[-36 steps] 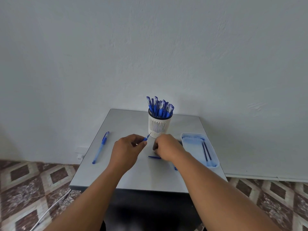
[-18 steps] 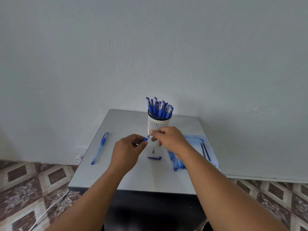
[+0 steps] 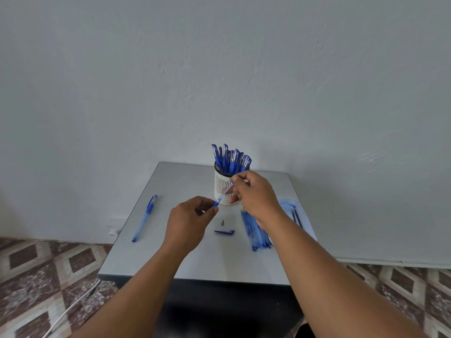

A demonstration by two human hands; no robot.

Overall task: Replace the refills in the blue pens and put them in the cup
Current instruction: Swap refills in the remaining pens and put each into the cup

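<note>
From the head camera: my left hand grips the blue pen barrel above the grey worktop, while my right hand pinches the refill sticking out of it. Just behind stands the white cup, full of pens. A cap and tip lie near, spare refills right, another pen left.

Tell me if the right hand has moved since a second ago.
Yes. The right hand has risen up and away from the table, now level with the cup, drawing the refill out.
</note>
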